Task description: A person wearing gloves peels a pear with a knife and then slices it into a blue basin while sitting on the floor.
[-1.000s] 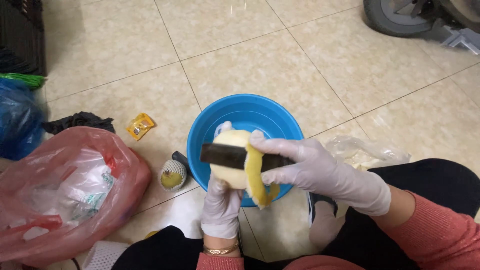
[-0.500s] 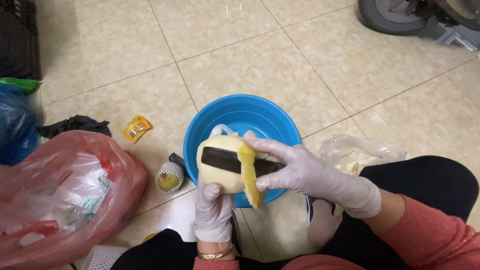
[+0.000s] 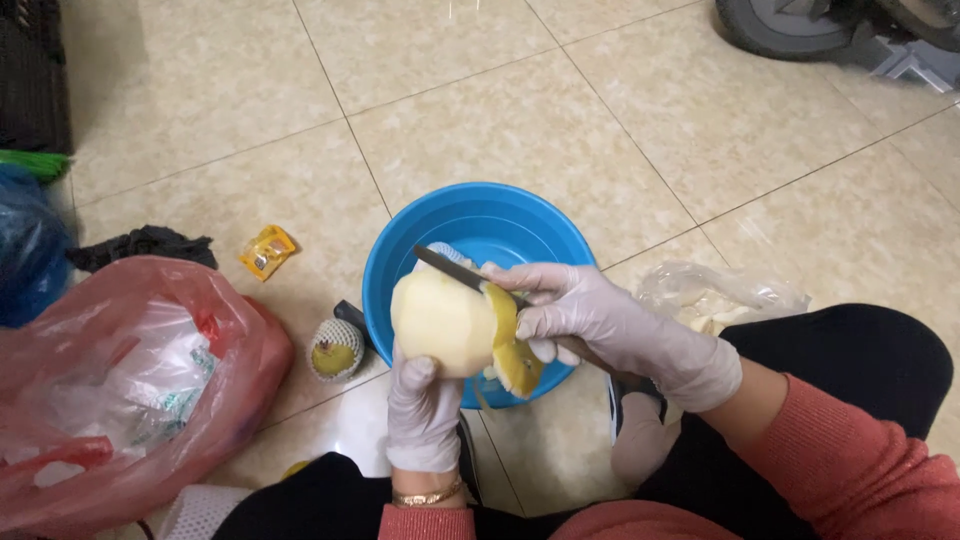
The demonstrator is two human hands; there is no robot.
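Note:
My left hand (image 3: pixel 422 415), in a pale glove, holds a large pale peeled fruit (image 3: pixel 440 320) from below, over the near rim of a blue bowl (image 3: pixel 470 225). My right hand (image 3: pixel 600 320), also gloved, grips a dark-bladed knife (image 3: pixel 450 268) whose blade lies across the top of the fruit. A strip of yellow peel (image 3: pixel 515 360) hangs from the fruit's right side, under my right thumb.
A red plastic bag (image 3: pixel 130 390) with wrappers sits at the left. A fruit in a foam net (image 3: pixel 335 352) lies beside the bowl. A small yellow packet (image 3: pixel 267 251), a dark cloth (image 3: pixel 140 245), a blue bag (image 3: pixel 25 250) and a clear plastic bag (image 3: pixel 720 295) lie on the tiled floor.
The fruit has been turned in my left hand and the knife now points up-left across its top. The peel strip has grown longer and hangs lower.

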